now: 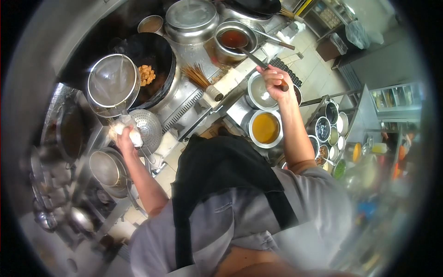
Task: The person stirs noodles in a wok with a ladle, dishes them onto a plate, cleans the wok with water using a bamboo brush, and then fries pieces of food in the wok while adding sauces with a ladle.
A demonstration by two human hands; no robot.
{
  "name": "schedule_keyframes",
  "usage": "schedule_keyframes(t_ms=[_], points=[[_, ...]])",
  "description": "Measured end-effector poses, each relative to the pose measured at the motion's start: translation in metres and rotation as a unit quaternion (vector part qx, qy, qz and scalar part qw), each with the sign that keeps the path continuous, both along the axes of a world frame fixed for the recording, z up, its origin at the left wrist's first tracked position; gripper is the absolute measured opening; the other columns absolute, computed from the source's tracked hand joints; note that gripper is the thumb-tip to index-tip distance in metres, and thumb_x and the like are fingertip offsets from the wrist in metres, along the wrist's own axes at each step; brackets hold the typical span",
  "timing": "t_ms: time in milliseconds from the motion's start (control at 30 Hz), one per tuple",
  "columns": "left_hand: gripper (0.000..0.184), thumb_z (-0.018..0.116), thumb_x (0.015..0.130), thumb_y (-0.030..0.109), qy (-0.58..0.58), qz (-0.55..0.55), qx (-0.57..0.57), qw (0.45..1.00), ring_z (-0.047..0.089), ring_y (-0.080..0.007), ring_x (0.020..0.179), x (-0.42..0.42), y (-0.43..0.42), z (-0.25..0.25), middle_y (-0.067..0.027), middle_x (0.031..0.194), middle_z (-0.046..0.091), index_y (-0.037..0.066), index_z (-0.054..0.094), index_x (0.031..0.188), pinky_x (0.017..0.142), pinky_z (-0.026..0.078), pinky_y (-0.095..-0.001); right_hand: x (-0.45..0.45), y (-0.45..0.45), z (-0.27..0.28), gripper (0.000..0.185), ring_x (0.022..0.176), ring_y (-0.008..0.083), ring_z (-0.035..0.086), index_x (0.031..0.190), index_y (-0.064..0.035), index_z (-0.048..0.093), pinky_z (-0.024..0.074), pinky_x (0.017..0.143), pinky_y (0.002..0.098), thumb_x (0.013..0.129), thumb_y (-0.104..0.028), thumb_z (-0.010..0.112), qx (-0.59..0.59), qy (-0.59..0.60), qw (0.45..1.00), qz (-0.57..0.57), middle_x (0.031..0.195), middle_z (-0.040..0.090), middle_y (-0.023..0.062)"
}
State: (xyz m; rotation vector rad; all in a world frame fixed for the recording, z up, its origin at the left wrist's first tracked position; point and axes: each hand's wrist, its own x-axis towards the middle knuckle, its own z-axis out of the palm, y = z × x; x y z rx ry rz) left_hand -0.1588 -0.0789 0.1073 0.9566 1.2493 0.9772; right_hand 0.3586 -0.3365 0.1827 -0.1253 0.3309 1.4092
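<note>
My left hand [126,140] is closed around a bunched white cloth [134,135], at the near left edge of the black wok [161,87]. A round mesh strainer [110,81] overlaps the wok's left side, its handle running down toward that hand; whether the cloth wraps this handle or the wok's is hidden. Browned chunks of food [146,75] lie in the wok. My right hand [278,84] grips a ladle [254,59] by its wooden-ended handle. The ladle's far end reaches into a metal pot [223,55] of dark red liquid [233,39].
A perforated skimmer [146,129] lies beside the left hand. A bamboo brush [199,78] rests on the stove edge, near a lidded pot [191,16]. Below my right hand stand a metal bowl [253,98] and a pot of yellow liquid [266,127]. Seasoning containers [323,129] line the right.
</note>
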Motion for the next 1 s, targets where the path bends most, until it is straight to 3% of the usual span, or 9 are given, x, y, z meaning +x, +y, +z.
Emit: schedule_keyframes(t_ms=[67, 400, 533, 667, 700, 1000], points=[[0.036, 0.068, 0.078, 0.015, -0.004, -0.002, 0.006, 1.0, 0.065, -0.0228, 0.059, -0.001, 0.001, -0.002, -0.0129, 0.079, 0.066, -0.004, 0.061, 0.107, 0.052, 0.054, -0.0345, -0.003, -0.001, 0.008, 0.038, 0.047, 0.0079, 0.05, 0.119, 0.0193, 0.037, 0.0399, 0.036, 0.0209, 0.105, -0.016, 0.035, -0.009, -0.012, 1.0, -0.002, 0.069, 0.046, 0.003], [0.039, 0.068, 0.079, 0.01, -0.02, 0.041, 0.034, 0.998, 0.066, -0.021, 0.067, 0.001, -0.01, 0.007, -0.0122, 0.088, 0.066, -0.005, 0.058, 0.113, 0.055, 0.054, -0.0328, -0.014, 0.0, 0.047, 0.045, 0.046, 0.013, 0.052, 0.128, 0.0227, 0.031, 0.0432, 0.038, 0.0244, 0.104, -0.016, 0.034, 0.017, -0.002, 0.999, 0.027, 0.069, 0.048, 0.0051], [0.036, 0.069, 0.079, 0.009, -0.031, 0.045, 0.067, 0.996, 0.066, -0.0183, 0.074, 0.01, -0.027, 0.031, -0.0091, 0.089, 0.067, -0.005, 0.061, 0.111, 0.063, 0.053, -0.0304, -0.03, 0.012, 0.069, 0.047, 0.047, 0.0127, 0.052, 0.128, 0.024, 0.031, 0.0436, 0.038, 0.0248, 0.104, -0.016, 0.035, 0.03, -0.017, 0.998, 0.061, 0.071, 0.048, 0.0048], [0.034, 0.069, 0.078, 0.01, -0.052, 0.006, 0.034, 0.998, 0.067, -0.0189, 0.081, -0.009, -0.012, -0.008, -0.0085, 0.093, 0.069, -0.004, 0.064, 0.109, 0.071, 0.052, -0.0325, -0.046, 0.028, 0.084, 0.047, 0.049, 0.0125, 0.053, 0.128, 0.0249, 0.031, 0.044, 0.038, 0.0252, 0.105, -0.016, 0.035, 0.047, -0.026, 0.994, 0.1, 0.072, 0.048, 0.0053], [0.034, 0.069, 0.078, 0.011, -0.024, 0.008, 0.053, 0.998, 0.067, -0.0191, 0.083, -0.003, -0.022, 0.014, -0.0088, 0.095, 0.069, -0.004, 0.065, 0.109, 0.074, 0.052, -0.033, -0.053, 0.033, 0.09, 0.048, 0.049, 0.0126, 0.053, 0.129, 0.0253, 0.03, 0.0439, 0.038, 0.0254, 0.105, -0.016, 0.035, 0.05, -0.022, 0.993, 0.107, 0.072, 0.048, 0.0059], [0.028, 0.067, 0.079, 0.008, -0.063, -0.005, 0.035, 0.997, 0.066, -0.0166, 0.078, -0.017, -0.016, 0.004, -0.0075, 0.092, 0.069, -0.004, 0.067, 0.105, 0.068, 0.051, -0.03, -0.104, 0.086, 0.097, 0.05, 0.051, 0.0131, 0.055, 0.131, 0.0257, 0.029, 0.0455, 0.04, 0.0249, 0.106, -0.017, 0.034, 0.087, -0.01, 0.975, 0.202, 0.072, 0.05, 0.007]])
